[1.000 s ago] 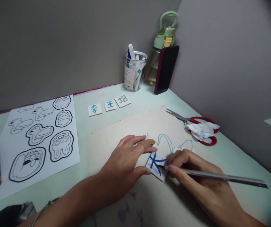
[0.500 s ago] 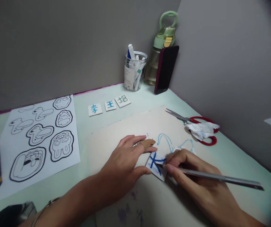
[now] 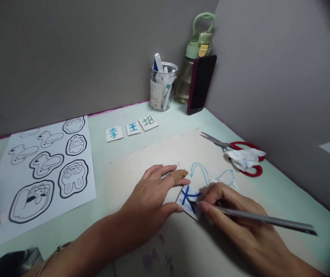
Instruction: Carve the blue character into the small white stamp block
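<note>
One tile (image 3: 187, 194) on board (image 3: 188, 250): left hand (image 3: 153, 194) spread along its left edge, right hand (image 3: 237, 227) pinching tool (image 3: 269, 220), tip at tile. Tool slipping left might nick thumb (image 3: 172, 209); loose hold might let tile skid.

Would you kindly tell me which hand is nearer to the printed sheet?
Left: the left hand is to the right of the printed sheet, with a gap between them; the right hand is farther right, beyond the left.

Tan bandage (image 3: 179, 176) round one of the left fingers (image 3: 167, 169); thin bracelet (image 3: 59, 248), apparently.
</note>
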Demonstrator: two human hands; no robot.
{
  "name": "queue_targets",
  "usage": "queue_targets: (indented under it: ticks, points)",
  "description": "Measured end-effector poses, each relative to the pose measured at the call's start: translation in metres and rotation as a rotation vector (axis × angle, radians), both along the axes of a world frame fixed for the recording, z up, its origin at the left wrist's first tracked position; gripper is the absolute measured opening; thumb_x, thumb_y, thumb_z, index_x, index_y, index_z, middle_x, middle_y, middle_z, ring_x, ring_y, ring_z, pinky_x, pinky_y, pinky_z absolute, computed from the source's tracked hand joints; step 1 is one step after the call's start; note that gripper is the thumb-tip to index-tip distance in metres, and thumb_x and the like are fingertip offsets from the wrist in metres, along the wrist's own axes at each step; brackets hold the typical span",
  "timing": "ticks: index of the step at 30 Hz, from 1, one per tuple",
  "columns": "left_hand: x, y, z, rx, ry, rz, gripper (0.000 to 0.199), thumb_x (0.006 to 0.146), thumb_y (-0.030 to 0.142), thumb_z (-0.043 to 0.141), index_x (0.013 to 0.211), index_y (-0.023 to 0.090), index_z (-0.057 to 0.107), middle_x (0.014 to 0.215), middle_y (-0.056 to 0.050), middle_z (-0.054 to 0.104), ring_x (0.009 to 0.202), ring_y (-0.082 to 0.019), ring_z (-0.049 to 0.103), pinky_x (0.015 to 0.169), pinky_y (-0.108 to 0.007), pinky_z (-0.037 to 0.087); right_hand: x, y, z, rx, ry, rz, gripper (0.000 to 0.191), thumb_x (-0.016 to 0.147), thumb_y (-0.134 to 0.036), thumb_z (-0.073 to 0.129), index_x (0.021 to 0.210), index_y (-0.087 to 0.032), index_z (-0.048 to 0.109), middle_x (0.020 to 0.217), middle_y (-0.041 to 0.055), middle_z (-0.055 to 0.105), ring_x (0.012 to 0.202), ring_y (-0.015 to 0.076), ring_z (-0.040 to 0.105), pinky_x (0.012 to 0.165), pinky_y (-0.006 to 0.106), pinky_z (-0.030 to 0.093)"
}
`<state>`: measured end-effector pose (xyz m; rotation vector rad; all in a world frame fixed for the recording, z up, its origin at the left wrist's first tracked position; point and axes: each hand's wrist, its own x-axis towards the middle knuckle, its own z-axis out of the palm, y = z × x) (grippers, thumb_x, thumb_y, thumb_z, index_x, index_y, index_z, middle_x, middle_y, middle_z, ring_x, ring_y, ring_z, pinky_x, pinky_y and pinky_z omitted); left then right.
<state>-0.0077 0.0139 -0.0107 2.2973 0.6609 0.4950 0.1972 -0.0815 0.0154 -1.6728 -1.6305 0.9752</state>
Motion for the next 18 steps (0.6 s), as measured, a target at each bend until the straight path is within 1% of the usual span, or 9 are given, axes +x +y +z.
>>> queue_targets:
  ticks: [5, 10, 14, 18]
  points:
    - [-0.0003, 0.0001, 0.0001, -0.004, 0.006, 0.002, 0.049, 0.089, 0.03, 0.074, 0.133, 0.019, 0.055, 0.144, -0.006, 0.059, 0.141, -0.026, 0.041, 0.119, -0.047, 0.028, 0.0009, 0.0007, -0.0001, -0.039, 0.015, 0.006, 0.027, 0.1, -0.04, 0.05, 0.08, -0.023, 0.056, 0.076, 0.0025, 0.067, 0.069, 0.0182, 0.059, 0.059, 0.03, 0.044]
    - [-0.0003, 0.0006, 0.0006, -0.007, 0.011, -0.004, 0.049, 0.089, 0.03, 0.074, 0.133, 0.02, 0.054, 0.143, -0.007, 0.06, 0.14, -0.028, 0.042, 0.118, -0.049, 0.028, 0.0005, 0.0015, 0.0027, -0.06, 0.026, 0.0, 0.032, 0.1, -0.043, 0.048, 0.076, -0.023, 0.054, 0.071, 0.0019, 0.064, 0.065, 0.0177, 0.055, 0.056, 0.03, 0.041]
    - [0.0001, 0.0001, 0.001, -0.026, 0.013, 0.002, 0.048, 0.09, 0.032, 0.072, 0.134, 0.022, 0.053, 0.143, -0.005, 0.06, 0.141, -0.027, 0.041, 0.118, -0.049, 0.028, 0.0017, -0.0013, 0.0032, -0.076, 0.044, 0.007, 0.031, 0.1, -0.043, 0.048, 0.077, -0.023, 0.053, 0.074, 0.0021, 0.065, 0.068, 0.0181, 0.056, 0.058, 0.031, 0.041]
    - [0.0, 0.0, 0.0014, -0.028, 0.013, -0.001, 0.048, 0.091, 0.03, 0.072, 0.134, 0.022, 0.053, 0.143, -0.006, 0.06, 0.141, -0.028, 0.041, 0.119, -0.049, 0.027, 0.0027, -0.0019, 0.0033, -0.089, 0.064, 0.03, 0.031, 0.101, -0.043, 0.047, 0.077, -0.024, 0.052, 0.076, 0.0016, 0.063, 0.069, 0.0178, 0.054, 0.06, 0.031, 0.041]
